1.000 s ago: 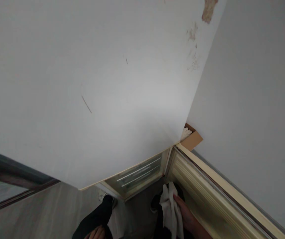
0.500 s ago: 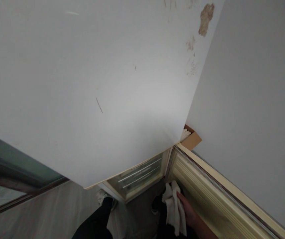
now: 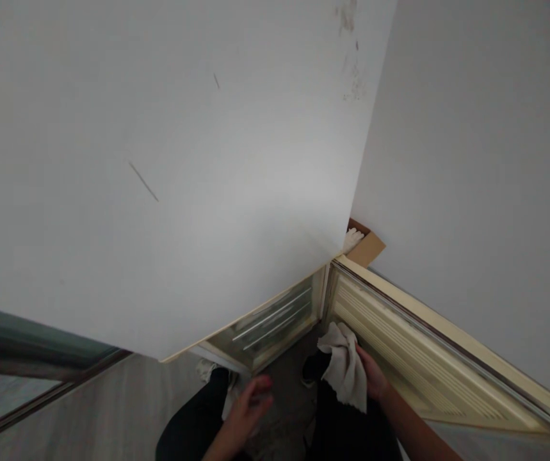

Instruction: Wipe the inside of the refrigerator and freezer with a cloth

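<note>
Evidently, the right hand [image 3: 372, 376] was clamped on a pale cloth [image 3: 344, 366], over the dark floor [image 3: 282, 416] beside the cream ribbed panel [image 3: 409, 355]. Holding it seemed the step in hand; the blurred left hand's [image 3: 250, 410] grip I couldn't tell. Any move probably called for clearing the white panel's [image 3: 236, 192] lower edge; open room lay between the hands.
</note>
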A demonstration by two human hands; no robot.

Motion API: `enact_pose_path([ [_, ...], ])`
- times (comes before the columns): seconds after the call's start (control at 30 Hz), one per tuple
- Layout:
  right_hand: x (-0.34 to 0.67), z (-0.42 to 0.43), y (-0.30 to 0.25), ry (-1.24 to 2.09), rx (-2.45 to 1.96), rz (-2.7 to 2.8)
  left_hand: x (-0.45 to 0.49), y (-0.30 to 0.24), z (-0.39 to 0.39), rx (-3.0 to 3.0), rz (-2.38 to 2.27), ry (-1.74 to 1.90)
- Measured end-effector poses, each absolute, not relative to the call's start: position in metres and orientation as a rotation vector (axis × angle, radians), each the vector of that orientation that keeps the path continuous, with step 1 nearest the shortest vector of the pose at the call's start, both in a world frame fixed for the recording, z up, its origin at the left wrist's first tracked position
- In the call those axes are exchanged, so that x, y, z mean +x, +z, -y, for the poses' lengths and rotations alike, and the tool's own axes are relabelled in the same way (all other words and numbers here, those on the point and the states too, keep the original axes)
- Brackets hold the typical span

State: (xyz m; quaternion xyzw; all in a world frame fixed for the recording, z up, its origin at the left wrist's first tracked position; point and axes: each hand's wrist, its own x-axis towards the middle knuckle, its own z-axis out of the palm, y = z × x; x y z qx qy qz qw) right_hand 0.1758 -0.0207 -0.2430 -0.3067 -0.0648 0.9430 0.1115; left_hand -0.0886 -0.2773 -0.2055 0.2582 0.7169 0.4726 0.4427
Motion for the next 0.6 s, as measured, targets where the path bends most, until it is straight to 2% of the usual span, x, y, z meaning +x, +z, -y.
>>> enact_pose_path([
  [0.07, 0.175, 0.020, -0.241, 2.733, -0.910, 0.219, -0.110, -0.198, 0.226, -0.046, -1.412, 1.664],
  [0.1, 0.174, 0.020, -0.241, 2.724, -0.908, 0.239, -0.122, -0.195, 0.201, -0.134, -1.345, 1.735],
  [0.27, 0.182, 0.021, -0.244, 2.694, -0.922, 0.255, -0.155, -0.190, 0.123, -0.247, -1.188, 1.919],
  [0.6, 0.187, 0.025, -0.234, 2.686, -0.894, 0.217, -0.140, -0.187, 0.108, -0.301, -1.012, 2.038],
])
